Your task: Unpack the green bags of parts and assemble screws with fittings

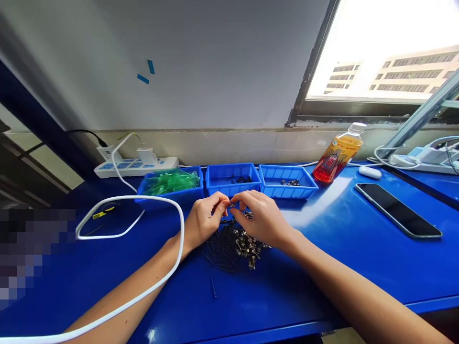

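Note:
My left hand [210,215] and my right hand [258,215] meet above the middle of the table, fingertips nearly touching. Both pinch at a small shiny metal part [232,204], mostly covered by the fingers. Just below them lies a pile of small metal fittings [251,246], mixed on its left side with thin black pins [218,251]. A single black pin [213,287] lies apart, nearer the table's front edge.
Three blue bins stand behind my hands: one with green plastic pieces [174,181], one with dark bits [241,180], one with metal bits [292,182]. A white cable [182,224] loops over my left forearm. A bottle [337,155] and a phone [398,210] are at right.

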{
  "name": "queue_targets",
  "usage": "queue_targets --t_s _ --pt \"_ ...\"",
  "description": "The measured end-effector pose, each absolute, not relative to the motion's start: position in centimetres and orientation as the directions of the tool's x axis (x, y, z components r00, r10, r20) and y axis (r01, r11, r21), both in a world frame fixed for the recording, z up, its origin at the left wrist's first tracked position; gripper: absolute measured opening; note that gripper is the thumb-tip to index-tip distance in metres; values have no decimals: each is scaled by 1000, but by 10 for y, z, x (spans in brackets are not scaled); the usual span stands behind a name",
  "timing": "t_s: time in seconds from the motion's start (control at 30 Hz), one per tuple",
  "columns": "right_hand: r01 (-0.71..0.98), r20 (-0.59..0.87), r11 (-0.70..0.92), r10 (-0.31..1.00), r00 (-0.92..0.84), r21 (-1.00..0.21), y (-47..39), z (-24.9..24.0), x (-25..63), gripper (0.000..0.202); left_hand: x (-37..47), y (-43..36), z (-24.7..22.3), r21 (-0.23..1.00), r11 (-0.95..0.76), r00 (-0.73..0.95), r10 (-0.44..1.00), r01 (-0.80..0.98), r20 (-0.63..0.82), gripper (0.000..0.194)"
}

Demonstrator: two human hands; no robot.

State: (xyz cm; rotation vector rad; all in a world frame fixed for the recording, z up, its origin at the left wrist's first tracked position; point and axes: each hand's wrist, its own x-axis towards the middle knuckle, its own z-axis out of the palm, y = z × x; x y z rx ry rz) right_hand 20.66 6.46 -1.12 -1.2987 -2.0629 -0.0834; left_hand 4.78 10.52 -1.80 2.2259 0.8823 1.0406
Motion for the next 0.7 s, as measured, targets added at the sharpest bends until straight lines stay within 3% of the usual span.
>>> queue_targets --t_s 0.2,0.37,0.7 --pt "828 609 525 727 -317 -196 64 -11 207 19 46 103 -16 695 -634 497 748 338 440 26" --pt "827 620 527 720 -311 -197 62 -9 208 25 43 104 -19 710 -622 491 755 330 434 15" --pt "793 587 547 746 -315 -270 62 -9 210 14 40 104 -16 702 -614 539 751 360 381 19"
